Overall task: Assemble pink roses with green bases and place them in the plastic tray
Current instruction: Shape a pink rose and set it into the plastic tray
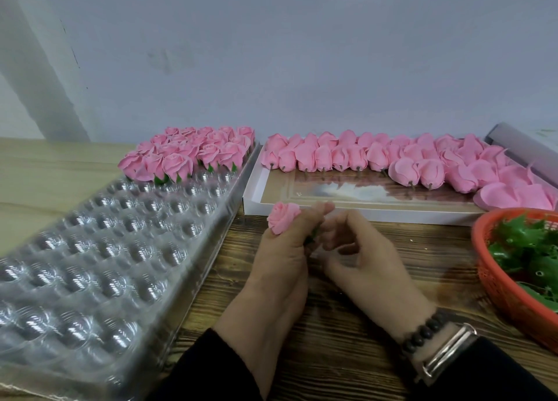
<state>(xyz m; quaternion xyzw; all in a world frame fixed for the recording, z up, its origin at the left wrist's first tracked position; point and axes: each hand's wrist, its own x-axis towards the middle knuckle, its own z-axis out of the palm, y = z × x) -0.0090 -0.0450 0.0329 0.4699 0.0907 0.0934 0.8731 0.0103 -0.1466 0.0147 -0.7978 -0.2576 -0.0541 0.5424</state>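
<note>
A pink rose (pixel 283 221) is gripped by the left hand (pixel 280 255); its green base (pixel 312 235) is mostly hidden. Beside it, the right hand (pixel 359 249) is loosely curled, holding nothing visible.

Tray (pixel 90 264) left; box (pixel 332 207) behind hands (pixel 317 249); basket (pixel 495 283) right.

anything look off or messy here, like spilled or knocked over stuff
Mostly tidy. The loose roses at the right end of the white box lie jumbled, petals splayed, unlike the neat row at left. The left hand grips a pink rose.
</note>
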